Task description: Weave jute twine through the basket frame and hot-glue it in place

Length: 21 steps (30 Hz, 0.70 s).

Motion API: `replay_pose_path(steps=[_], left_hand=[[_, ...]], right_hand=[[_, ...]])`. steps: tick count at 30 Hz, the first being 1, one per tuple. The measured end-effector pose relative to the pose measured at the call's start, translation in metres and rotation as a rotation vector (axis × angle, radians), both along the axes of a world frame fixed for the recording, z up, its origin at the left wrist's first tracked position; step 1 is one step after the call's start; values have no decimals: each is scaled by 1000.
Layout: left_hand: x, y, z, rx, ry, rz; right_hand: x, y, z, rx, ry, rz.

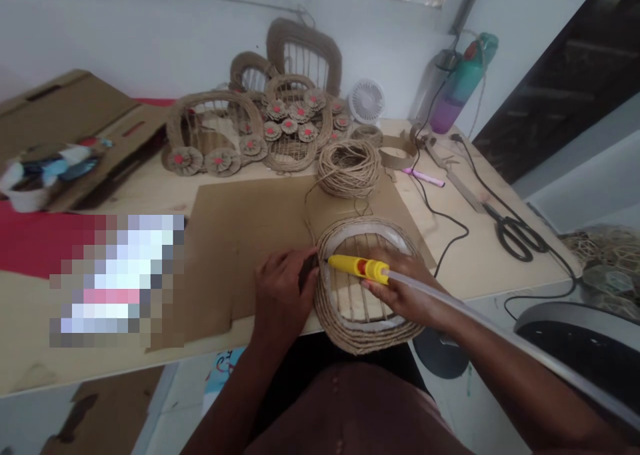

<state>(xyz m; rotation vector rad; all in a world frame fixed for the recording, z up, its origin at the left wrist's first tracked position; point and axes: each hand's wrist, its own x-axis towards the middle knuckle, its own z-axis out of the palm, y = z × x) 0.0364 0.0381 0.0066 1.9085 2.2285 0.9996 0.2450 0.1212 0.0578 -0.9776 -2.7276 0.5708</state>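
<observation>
My right hand (407, 288) is closed around a yellow glue gun (350, 266) with a long clear glue stick running back over the forearm. Its nozzle points left, at the inner left side of an oval twine-wrapped frame (367, 341). Strands of twine cross the frame's opening, and a pale band lines its inside. At the frame's left edge my left hand (285, 288) grips the rim, thumb and fingers drawn together; a dark patch shows between them. From the frame, a strand leads up to a coil of twine (350, 168) just behind it.
Under the frame lies a cardboard sheet (250, 228). Finished twine frames with paper flowers (215, 135) stand at the back, beside a small white fan (367, 101). Scissors (515, 235), a cable (453, 241) and a pink pen (425, 177) lie right. A pixelated bright object (125, 268) is left.
</observation>
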Motion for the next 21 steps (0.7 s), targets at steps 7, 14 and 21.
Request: replay_pose_path(steps=[7, 14, 21], left_hand=[[-1, 0, 0, -14, -17, 5], [0, 0, 0, -34, -13, 13], [0, 0, 1, -42, -5, 7]], right_hand=[[3, -3, 8, -56, -45, 6], [7, -6, 9, -16, -23, 20], [11, -10, 15, -76, -94, 109]])
